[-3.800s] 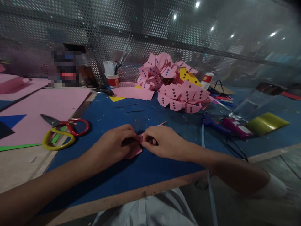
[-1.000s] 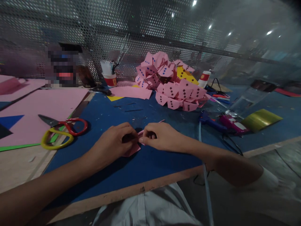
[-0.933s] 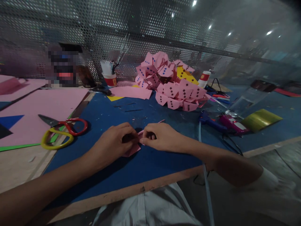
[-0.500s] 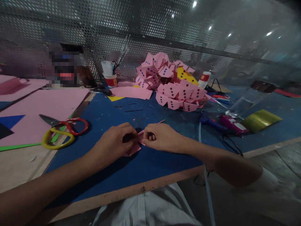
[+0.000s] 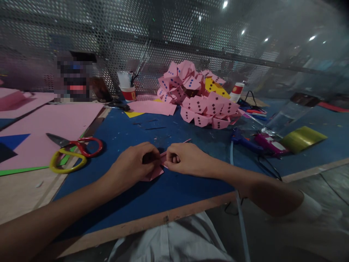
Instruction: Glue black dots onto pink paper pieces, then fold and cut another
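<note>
Between my two hands is a small piece of folded pink paper (image 5: 156, 174), low over the blue tabletop (image 5: 185, 193). My left hand (image 5: 137, 160) pinches it from the left, thumb against fingers. From the right, my right hand (image 5: 185, 158) has its fingers curled closed on the paper's other side. A thin pink tip shows beyond my right fingers. Most of the paper is hidden by the hands, so its exact shape cannot be made out.
Left lie scissors (image 5: 68, 163) with red and yellow handles on pink sheets (image 5: 54, 120). Folded pink paper pieces with printed diamonds (image 5: 209, 109) are heaped at the back. A blue glue gun (image 5: 247, 142), a purple object (image 5: 269, 145) and a clear jar (image 5: 289, 112) stand right.
Hardly anything differs. Both hands stay in the same spot, and the pink strip between the fingers looks slightly flatter.
</note>
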The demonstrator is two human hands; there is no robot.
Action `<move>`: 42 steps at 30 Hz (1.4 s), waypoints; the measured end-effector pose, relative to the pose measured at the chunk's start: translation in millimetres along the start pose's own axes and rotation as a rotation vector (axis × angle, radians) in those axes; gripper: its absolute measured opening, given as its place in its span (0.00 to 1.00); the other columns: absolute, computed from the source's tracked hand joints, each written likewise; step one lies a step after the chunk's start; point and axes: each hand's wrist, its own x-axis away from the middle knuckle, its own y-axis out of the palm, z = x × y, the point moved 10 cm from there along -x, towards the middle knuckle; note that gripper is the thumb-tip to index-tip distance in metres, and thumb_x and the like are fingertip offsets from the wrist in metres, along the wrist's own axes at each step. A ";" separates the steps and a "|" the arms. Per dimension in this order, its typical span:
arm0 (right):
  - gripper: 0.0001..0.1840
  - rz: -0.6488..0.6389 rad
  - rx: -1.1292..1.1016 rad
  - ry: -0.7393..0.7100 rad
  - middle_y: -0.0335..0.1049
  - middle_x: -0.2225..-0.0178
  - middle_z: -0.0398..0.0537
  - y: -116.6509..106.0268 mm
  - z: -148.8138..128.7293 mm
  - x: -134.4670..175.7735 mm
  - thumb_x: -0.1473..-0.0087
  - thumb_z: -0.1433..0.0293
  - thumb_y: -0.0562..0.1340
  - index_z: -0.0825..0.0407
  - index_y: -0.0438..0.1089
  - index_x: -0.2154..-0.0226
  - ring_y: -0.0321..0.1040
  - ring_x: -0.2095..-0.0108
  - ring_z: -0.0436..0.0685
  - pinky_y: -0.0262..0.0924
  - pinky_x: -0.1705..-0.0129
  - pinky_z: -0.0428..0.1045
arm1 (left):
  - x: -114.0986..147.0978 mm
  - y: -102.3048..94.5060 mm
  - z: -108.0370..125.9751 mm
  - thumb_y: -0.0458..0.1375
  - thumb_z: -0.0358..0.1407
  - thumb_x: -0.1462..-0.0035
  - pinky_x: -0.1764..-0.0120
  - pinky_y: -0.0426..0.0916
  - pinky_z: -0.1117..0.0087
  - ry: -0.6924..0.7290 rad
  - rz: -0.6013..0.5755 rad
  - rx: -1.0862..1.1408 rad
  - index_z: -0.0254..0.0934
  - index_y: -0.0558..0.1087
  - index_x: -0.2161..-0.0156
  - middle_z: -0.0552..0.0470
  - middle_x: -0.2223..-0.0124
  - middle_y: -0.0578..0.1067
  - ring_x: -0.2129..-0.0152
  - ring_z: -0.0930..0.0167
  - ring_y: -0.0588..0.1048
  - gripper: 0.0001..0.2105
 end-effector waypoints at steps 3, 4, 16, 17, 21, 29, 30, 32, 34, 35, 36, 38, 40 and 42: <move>0.05 -0.003 0.003 0.008 0.72 0.70 0.42 0.3 0.3 0.1 0.44 0.70 0.63 0.53 0.71 0.70 0.62 0.72 0.49 0.46 0.69 0.47 | -0.8 0.8 -0.9 0.55 0.32 0.50 0.66 0.65 0.68 -0.009 -0.005 -0.002 0.41 0.78 0.62 0.53 0.64 0.80 0.68 0.66 0.77 0.12; 0.05 -0.006 0.005 0.011 0.72 0.70 0.42 0.5 0.4 0.1 0.44 0.69 0.63 0.53 0.70 0.70 0.62 0.72 0.49 0.46 0.69 0.47 | -0.8 0.8 -1.1 0.55 0.32 0.50 0.66 0.65 0.68 -0.013 -0.007 -0.004 0.41 0.78 0.62 0.53 0.64 0.80 0.68 0.66 0.77 0.12; 0.05 0.013 0.017 -0.048 0.72 0.67 0.42 0.4 -1.0 0.7 0.43 0.68 0.65 0.52 0.69 0.67 0.63 0.70 0.50 0.47 0.68 0.47 | -0.6 0.2 -6.1 0.58 0.35 0.49 0.67 0.66 0.70 -0.104 -0.006 0.058 0.42 0.79 0.63 0.55 0.68 0.82 0.71 0.67 0.78 0.09; 0.05 0.012 0.016 -0.078 0.73 0.65 0.42 0.0 -3.0 0.7 0.42 0.68 0.65 0.52 0.69 0.65 0.64 0.69 0.50 0.48 0.67 0.47 | -0.3 1.1 -6.3 0.58 0.35 0.48 0.68 0.66 0.70 -0.107 -0.008 0.076 0.42 0.79 0.63 0.56 0.68 0.82 0.72 0.67 0.78 0.09; 0.05 0.000 0.088 -0.282 0.73 0.59 0.44 1.0 -20.0 3.9 0.37 0.73 0.62 0.50 0.72 0.58 0.67 0.62 0.52 0.50 0.59 0.49 | 1.0 1.9 -7.4 0.58 0.34 0.47 0.69 0.65 0.71 -0.108 0.013 0.113 0.42 0.78 0.64 0.58 0.69 0.82 0.72 0.68 0.78 0.07; 0.08 -0.013 0.197 -0.367 0.74 0.57 0.46 3.6 -25.6 8.7 0.34 0.73 0.60 0.50 0.75 0.57 0.68 0.58 0.54 0.48 0.58 0.51 | 1.4 0.2 -7.6 0.58 0.35 0.47 0.68 0.65 0.71 -0.094 0.031 0.089 0.42 0.78 0.64 0.57 0.68 0.82 0.72 0.69 0.77 0.08; 0.08 -0.015 0.203 -0.370 0.74 0.57 0.46 3.7 -25.9 8.8 0.34 0.73 0.59 0.50 0.75 0.57 0.68 0.58 0.54 0.48 0.58 0.51 | 1.3 0.0 -7.4 0.58 0.36 0.47 0.68 0.65 0.71 -0.095 0.033 0.092 0.41 0.78 0.64 0.57 0.68 0.82 0.73 0.69 0.77 0.07; 0.08 -0.022 0.221 -0.378 0.73 0.57 0.47 4.1 -27.0 8.8 0.33 0.73 0.59 0.50 0.75 0.57 0.68 0.59 0.54 0.48 0.58 0.51 | 1.0 -0.3 -7.4 0.59 0.37 0.47 0.68 0.65 0.72 -0.102 0.035 0.098 0.41 0.78 0.64 0.57 0.69 0.82 0.73 0.69 0.77 0.07; 0.09 -0.036 0.255 -0.394 0.73 0.57 0.47 5.2 -28.8 8.9 0.33 0.72 0.59 0.50 0.75 0.56 0.67 0.60 0.54 0.48 0.59 0.51 | 0.9 -0.5 -7.5 0.60 0.38 0.48 0.69 0.65 0.72 -0.109 0.037 0.091 0.41 0.78 0.65 0.57 0.69 0.81 0.73 0.69 0.77 0.06; 0.09 -0.042 0.277 -0.404 0.73 0.57 0.48 5.7 -29.9 9.2 0.33 0.72 0.59 0.50 0.75 0.56 0.67 0.60 0.55 0.48 0.59 0.51 | 0.9 -0.5 -7.6 0.60 0.38 0.48 0.69 0.64 0.72 -0.113 0.036 0.086 0.41 0.78 0.65 0.57 0.69 0.81 0.73 0.69 0.76 0.06; 0.09 -0.047 0.301 -0.412 0.73 0.57 0.48 6.1 -30.7 9.4 0.33 0.72 0.59 0.50 0.75 0.56 0.67 0.60 0.55 0.48 0.59 0.51 | 0.9 -0.5 -7.8 0.61 0.38 0.48 0.69 0.64 0.72 -0.117 0.035 0.083 0.41 0.78 0.65 0.57 0.70 0.81 0.73 0.69 0.76 0.06; 0.09 -0.048 0.341 -0.425 0.73 0.57 0.48 5.9 -31.8 9.9 0.32 0.71 0.59 0.49 0.74 0.55 0.67 0.60 0.55 0.48 0.59 0.51 | 0.9 -0.3 -8.0 0.61 0.39 0.48 0.69 0.64 0.72 -0.120 0.034 0.085 0.41 0.78 0.65 0.57 0.70 0.81 0.73 0.69 0.76 0.06; 0.09 -0.048 0.362 -0.436 0.72 0.57 0.48 5.3 -32.5 10.8 0.32 0.71 0.59 0.49 0.74 0.55 0.67 0.59 0.56 0.48 0.60 0.52 | 0.6 0.2 -8.1 0.60 0.38 0.48 0.69 0.64 0.72 -0.119 0.032 0.095 0.41 0.78 0.65 0.57 0.69 0.81 0.73 0.69 0.76 0.06; 0.09 -0.052 0.368 -0.447 0.73 0.56 0.48 5.0 -33.2 12.1 0.32 0.71 0.59 0.48 0.74 0.54 0.67 0.58 0.56 0.49 0.60 0.52 | 0.2 0.7 -8.1 0.60 0.38 0.47 0.69 0.65 0.71 -0.116 0.030 0.103 0.41 0.78 0.64 0.56 0.69 0.81 0.72 0.68 0.76 0.07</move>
